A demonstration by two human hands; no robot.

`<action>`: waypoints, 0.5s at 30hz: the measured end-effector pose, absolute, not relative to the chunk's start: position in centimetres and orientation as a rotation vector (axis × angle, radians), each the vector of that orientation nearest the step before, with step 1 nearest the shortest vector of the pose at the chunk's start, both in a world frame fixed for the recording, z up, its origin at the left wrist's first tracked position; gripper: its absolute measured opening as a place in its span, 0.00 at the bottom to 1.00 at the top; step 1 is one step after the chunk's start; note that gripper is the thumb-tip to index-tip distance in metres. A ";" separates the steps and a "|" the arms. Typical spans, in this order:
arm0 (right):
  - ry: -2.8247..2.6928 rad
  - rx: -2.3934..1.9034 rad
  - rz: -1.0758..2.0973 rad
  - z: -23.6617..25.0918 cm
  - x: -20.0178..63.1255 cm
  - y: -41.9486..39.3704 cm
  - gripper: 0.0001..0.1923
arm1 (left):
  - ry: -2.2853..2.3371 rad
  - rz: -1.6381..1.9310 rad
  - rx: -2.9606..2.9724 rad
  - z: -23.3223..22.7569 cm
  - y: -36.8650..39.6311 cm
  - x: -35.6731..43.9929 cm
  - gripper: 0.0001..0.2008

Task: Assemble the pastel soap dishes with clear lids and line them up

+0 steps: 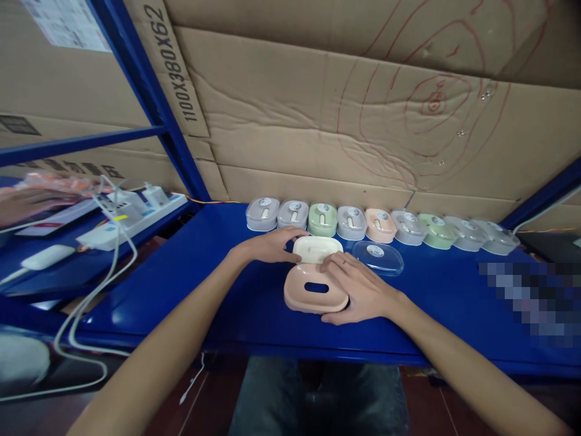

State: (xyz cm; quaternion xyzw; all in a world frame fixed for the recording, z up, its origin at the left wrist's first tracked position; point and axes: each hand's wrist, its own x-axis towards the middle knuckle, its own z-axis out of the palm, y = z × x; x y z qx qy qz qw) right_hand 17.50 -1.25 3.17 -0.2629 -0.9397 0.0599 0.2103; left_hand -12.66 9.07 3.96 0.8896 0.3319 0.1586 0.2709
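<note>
My left hand (pixel 276 243) is curled at the left end of a cream-white oval tray (pixel 315 244), its thumb and fingertips at the rim. Just in front lies a pink oval shell (pixel 299 280) with a rounded slot through its middle. My right hand (pixel 358 287) grips the right side of this shell, thumb at the near edge and fingers over the far edge, where they also cover part of the white tray. White tray and pink shell touch or overlap; which one cannot be told. A clear plastic lid (pixel 378 260) with a round sticker lies flat beyond my right hand.
Several lidded oval boxes in grey, green (pixel 322 220) and pink (pixel 380 226) line the back of the blue table (pixel 213 321), against cardboard (pixel 281 109). At left are a power strip (pixel 136 221), white cables (pixel 118 242) and another person's hand (pixel 27 203). A blurred patch covers the right side.
</note>
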 end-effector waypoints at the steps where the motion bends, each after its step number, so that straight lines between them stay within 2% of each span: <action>1: -2.616 -0.720 0.164 3.2 17.5 -1.3 0.42 | 0.903 0.429 2.396 3.9 9.0 -12.6 0.35; 10: -2.406 -0.615 0.285 4.4 18.9 -0.7 0.32 | 0.888 0.457 2.403 4.3 8.8 -12.3 0.31; 15: -2.239 -0.735 0.234 4.5 20.2 0.5 0.28 | 0.846 0.441 2.388 4.3 8.2 -11.8 0.32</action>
